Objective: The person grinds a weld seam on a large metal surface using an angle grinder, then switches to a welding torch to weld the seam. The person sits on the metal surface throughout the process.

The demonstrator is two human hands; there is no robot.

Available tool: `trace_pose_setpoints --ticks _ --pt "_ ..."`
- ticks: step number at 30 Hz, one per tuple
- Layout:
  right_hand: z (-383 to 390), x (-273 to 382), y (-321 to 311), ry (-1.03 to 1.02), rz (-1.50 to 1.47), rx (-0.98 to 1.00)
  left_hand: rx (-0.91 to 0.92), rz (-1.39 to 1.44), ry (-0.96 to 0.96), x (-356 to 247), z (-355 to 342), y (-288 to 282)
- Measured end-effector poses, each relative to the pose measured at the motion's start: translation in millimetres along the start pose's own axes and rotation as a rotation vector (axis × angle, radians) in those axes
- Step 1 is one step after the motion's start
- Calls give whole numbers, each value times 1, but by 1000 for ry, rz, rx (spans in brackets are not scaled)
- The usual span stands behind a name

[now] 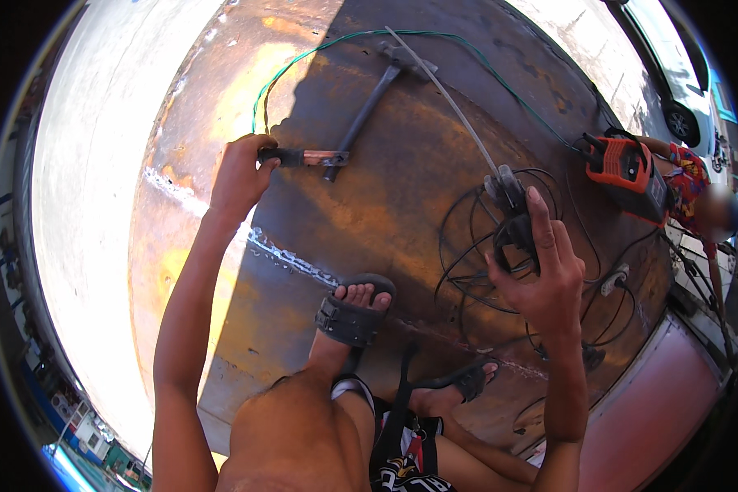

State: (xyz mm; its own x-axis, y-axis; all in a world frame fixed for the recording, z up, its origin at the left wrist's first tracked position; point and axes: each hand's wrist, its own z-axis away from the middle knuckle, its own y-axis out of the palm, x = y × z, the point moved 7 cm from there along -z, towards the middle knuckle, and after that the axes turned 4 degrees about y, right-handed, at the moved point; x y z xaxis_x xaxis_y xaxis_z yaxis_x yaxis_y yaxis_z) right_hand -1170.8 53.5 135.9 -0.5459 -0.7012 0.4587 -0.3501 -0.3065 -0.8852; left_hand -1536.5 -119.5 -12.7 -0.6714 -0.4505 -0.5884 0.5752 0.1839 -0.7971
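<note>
My left hand (242,176) is closed round the black grip of a ground clamp (324,157) with a flat copper-coloured end. A thin green cable (369,33) runs up from beside that hand and arcs right. On the right, my right hand (545,271) grips a black electrode holder (514,217), its index finger laid along the top. From the holder a long grey welding rod (447,98) slants up and left. Just beyond the clamp's end lies a hammer (365,119) with a dark handle, flat on the rusty steel plate (361,213).
An orange and black welding machine (623,172) stands at the right, beside another person (693,189). Black cables (467,246) coil under my right hand. My sandalled foot (357,307) is on the plate, near a pale weld seam (291,261). A reddish panel (656,402) lies lower right.
</note>
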Motion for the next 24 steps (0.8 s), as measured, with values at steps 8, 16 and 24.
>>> trace_pose_setpoints --ticks 8,16,24 --pt "0 9 10 40 128 175 33 -17 -47 6 2 1" --pt "0 7 15 24 128 166 -1 -21 -4 -6 1 -3" --pt "0 6 17 21 136 176 -26 0 2 -3 2 -2"
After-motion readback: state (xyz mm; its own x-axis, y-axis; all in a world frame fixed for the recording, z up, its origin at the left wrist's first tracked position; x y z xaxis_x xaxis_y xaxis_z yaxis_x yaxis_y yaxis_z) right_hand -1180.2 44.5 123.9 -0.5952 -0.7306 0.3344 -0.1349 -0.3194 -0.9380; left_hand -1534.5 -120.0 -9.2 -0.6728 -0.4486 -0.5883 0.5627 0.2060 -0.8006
